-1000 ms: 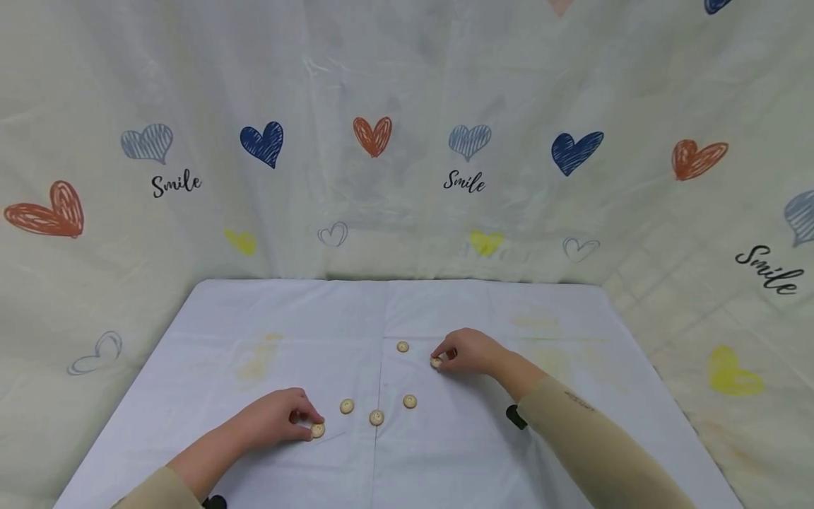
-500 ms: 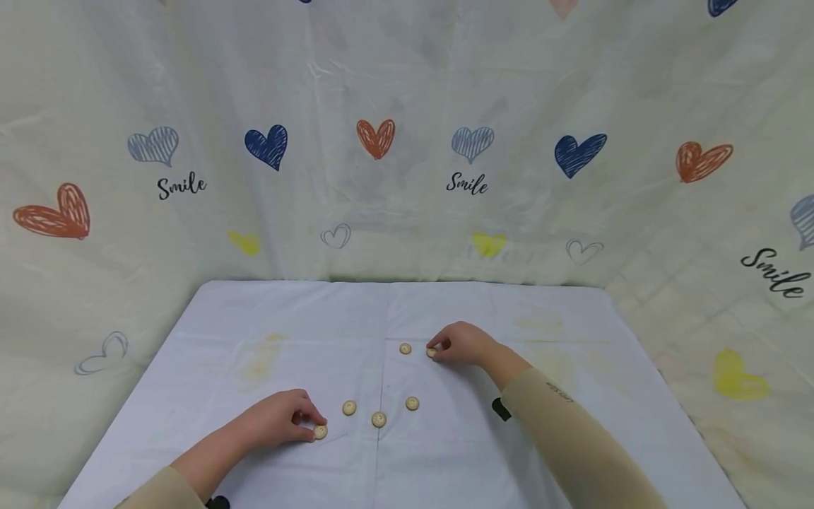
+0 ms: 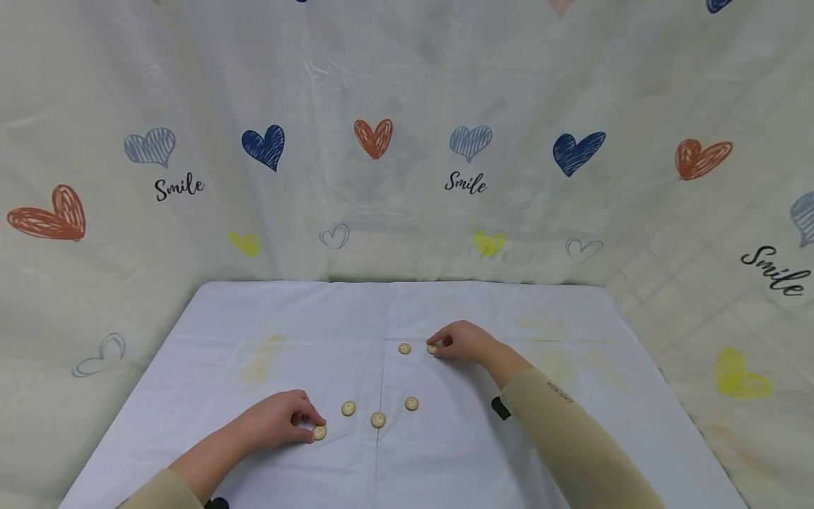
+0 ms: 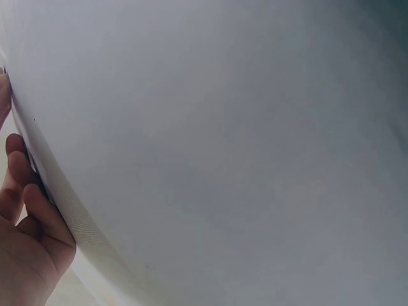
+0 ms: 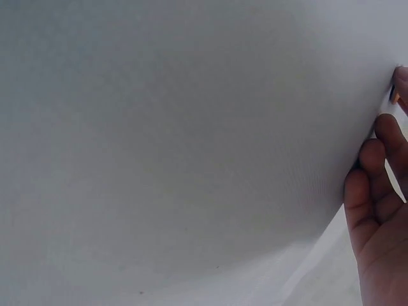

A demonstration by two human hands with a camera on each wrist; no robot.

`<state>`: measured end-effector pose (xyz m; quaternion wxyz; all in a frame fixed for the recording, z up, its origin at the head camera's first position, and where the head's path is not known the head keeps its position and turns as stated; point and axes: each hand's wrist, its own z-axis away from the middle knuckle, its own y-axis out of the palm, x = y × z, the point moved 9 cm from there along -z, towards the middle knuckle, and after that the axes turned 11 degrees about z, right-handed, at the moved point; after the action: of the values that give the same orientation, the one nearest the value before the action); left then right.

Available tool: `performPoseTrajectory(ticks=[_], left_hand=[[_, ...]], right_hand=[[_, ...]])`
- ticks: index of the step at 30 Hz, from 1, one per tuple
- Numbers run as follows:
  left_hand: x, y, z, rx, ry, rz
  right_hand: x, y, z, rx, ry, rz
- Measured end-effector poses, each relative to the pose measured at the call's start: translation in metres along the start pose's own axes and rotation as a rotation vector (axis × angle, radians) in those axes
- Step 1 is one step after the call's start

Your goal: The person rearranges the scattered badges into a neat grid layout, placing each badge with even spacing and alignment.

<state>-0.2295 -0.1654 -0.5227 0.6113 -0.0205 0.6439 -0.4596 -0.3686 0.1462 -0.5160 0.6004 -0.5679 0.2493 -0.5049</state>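
Right hand pinches a button on the white cloth, just beside another button. Left hand pinches the near-left button; three loose buttons lie between.

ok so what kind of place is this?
Probably a makeshift recording booth, not a home: a table under a white cloth, heart-print "Smile" sheeting hung on three sides, small tan buttons laid out.

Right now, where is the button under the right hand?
In the head view, the button lies at the right hand's fingertips, just right of another button.
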Motion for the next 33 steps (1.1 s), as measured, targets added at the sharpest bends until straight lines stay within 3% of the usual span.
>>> performPoseTrajectory(ticks=[17,33], left_hand=[[0.003,0.001,0.001,0.001,-0.013,0.009],[0.003,0.004,0.0,0.002,-0.006,-0.01]], right_hand=[[-0.003,-0.008,0.017,-0.009,0.012,-0.064],[0.012,-0.008,0.079,0.034,-0.194,0.043]])
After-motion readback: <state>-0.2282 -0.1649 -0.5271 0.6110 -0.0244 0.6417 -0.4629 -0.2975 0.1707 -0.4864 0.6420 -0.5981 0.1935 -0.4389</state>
